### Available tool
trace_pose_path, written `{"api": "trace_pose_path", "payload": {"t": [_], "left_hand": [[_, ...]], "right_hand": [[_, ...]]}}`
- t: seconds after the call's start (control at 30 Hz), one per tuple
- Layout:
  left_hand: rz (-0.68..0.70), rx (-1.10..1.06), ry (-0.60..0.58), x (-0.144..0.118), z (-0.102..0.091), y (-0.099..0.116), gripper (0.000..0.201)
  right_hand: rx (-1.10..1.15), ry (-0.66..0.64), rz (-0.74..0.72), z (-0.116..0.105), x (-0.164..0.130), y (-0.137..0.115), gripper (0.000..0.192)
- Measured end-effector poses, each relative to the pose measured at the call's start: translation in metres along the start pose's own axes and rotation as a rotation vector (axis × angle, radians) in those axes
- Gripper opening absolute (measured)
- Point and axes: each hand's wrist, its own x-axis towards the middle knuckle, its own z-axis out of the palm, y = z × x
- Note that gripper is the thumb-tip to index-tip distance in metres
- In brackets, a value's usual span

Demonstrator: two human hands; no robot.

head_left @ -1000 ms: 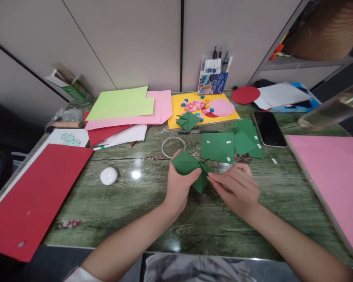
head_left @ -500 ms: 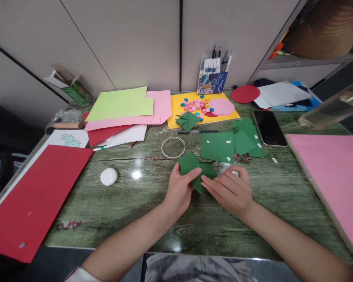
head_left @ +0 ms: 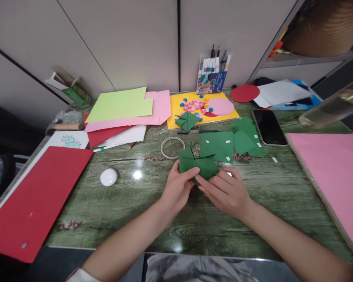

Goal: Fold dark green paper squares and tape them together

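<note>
Between my two hands, a little above the table, is a folded piece of green paper [head_left: 204, 166] with pointed corners standing up. My left hand [head_left: 179, 186] grips its left side, thumb on top and fingers beneath. At the lower edge, my right hand [head_left: 226, 192] pinches the paper with its fingers pressed together; the fingertips are partly hidden. A flat green sheet [head_left: 216, 145] with small white tape bits lies just beyond. Behind the hands rests a clear roll of tape [head_left: 173, 147]. Farther back is another folded green paper shape [head_left: 188, 121].
Yellow card [head_left: 173, 113] with pink and blue paper balls lies at the back, by a pack of markers [head_left: 213, 74]. A phone [head_left: 270, 127] and pink paper [head_left: 332, 176] are rightward. A red sheet [head_left: 41, 196] and a white egg-shaped object [head_left: 108, 177] are leftward.
The green paper has been tilted and turned in my hands: its lower point no longer shows and its upper flaps stand up more. My right hand has shifted slightly left.
</note>
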Motion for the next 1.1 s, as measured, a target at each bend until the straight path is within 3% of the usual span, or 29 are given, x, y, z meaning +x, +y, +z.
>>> {"api": "trace_pose_path", "payload": {"t": [0.17,0.33,0.5,0.7,0.9,1.1], "left_hand": [[0.159,0.117,0.005,0.003,0.000,0.001,0.048],[0.317,0.468,-0.013,0.003,-0.002,0.000,0.066],[0.338,0.600,-0.082,0.001,-0.002,0.000,0.069],[0.291,0.514,-0.075,0.000,0.000,0.000,0.062],[0.035,0.209,-0.086,0.001,0.000,0.003,0.049],[-0.004,0.101,-0.110,0.005,-0.005,0.002,0.046]], "right_hand": [[0.164,0.071,0.046,-0.005,0.003,0.003,0.015],[0.229,0.200,0.313,-0.010,0.006,0.013,0.016],[0.315,0.124,0.498,-0.009,0.008,0.018,0.019],[0.426,0.077,0.560,-0.006,0.010,0.018,0.015],[0.370,0.090,0.582,-0.004,0.008,0.018,0.021],[0.240,0.077,0.385,-0.006,0.007,0.010,0.047]]}}
